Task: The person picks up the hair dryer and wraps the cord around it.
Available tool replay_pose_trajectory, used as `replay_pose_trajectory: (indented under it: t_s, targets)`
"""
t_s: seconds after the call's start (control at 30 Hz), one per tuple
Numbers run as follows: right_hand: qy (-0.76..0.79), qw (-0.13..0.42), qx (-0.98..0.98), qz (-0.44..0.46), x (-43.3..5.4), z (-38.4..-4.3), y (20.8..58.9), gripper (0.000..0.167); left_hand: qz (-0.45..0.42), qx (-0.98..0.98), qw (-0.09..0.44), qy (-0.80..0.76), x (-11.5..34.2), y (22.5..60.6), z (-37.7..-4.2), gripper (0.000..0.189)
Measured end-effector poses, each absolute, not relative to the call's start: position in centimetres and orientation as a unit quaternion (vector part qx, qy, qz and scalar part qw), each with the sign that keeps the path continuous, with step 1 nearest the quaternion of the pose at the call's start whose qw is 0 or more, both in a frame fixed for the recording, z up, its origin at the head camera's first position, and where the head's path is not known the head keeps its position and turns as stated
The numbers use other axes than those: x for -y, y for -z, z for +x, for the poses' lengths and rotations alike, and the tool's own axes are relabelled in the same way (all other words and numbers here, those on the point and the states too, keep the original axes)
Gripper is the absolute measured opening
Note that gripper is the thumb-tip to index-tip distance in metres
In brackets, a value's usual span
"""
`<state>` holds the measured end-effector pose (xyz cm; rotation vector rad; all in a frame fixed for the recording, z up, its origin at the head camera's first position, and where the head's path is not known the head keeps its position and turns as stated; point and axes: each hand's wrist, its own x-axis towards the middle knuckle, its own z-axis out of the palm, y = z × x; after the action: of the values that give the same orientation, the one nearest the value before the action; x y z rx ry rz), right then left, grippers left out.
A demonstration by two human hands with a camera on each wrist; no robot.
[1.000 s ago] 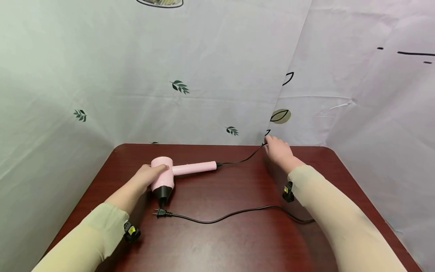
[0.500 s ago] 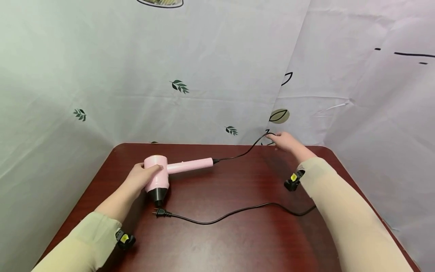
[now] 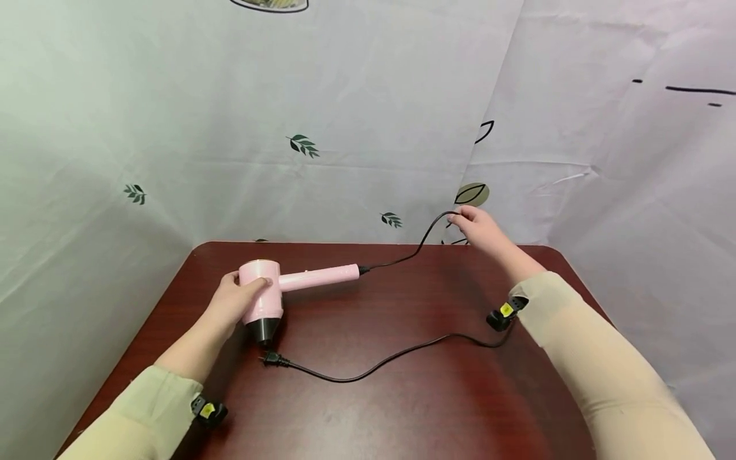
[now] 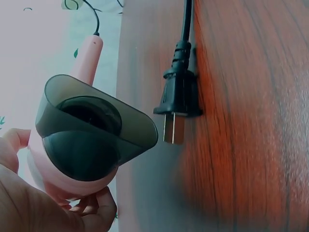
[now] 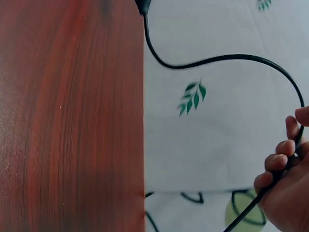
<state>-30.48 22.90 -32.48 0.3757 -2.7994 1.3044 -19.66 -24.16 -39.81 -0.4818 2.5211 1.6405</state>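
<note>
A pink hair dryer (image 3: 319, 277) with a black nozzle (image 3: 264, 330) is at the left of the table, its handle pointing right. My left hand (image 3: 229, 300) grips its barrel, thumb on top and fingers curled underneath in the left wrist view. From the handle's end runs a black cord (image 3: 422, 241), rising to my right hand (image 3: 480, 229) over the table's far edge. In the right wrist view the curled fingers (image 5: 276, 162) hold that cord. Near the nozzle lies the two-prong plug (image 4: 178, 99), its cord (image 3: 368, 374) stretching right across the table towards the right forearm.
The dark red wooden table (image 3: 374, 421) has rounded far corners. White fabric walls (image 3: 356, 96) with leaf prints stand close behind it and at both sides. A small black camera is strapped to each wrist.
My right hand has risen and lifted the cord higher, moving slightly right. My left hand has shifted the hair dryer a little left and towards the far edge. The plug stays nearly in place.
</note>
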Motion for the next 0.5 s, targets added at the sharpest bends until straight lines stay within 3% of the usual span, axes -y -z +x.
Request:
replay_pose_trajectory:
  t_s: [0.13, 0.5]
  targets:
    - [-0.416, 0.030, 0.892, 0.175, -21.6, -29.3, 31.9, 0.036, -0.149, -0.828, 0.046, -0.538, 23.8, 39.8, -19.7, 0.093]
    - [-0.364, -0.037, 0.895, 0.254, -17.9, -26.8, 31.1, 0.035, -0.067, -0.850, 0.032, -0.521, 22.6, 39.8, -19.2, 0.087]
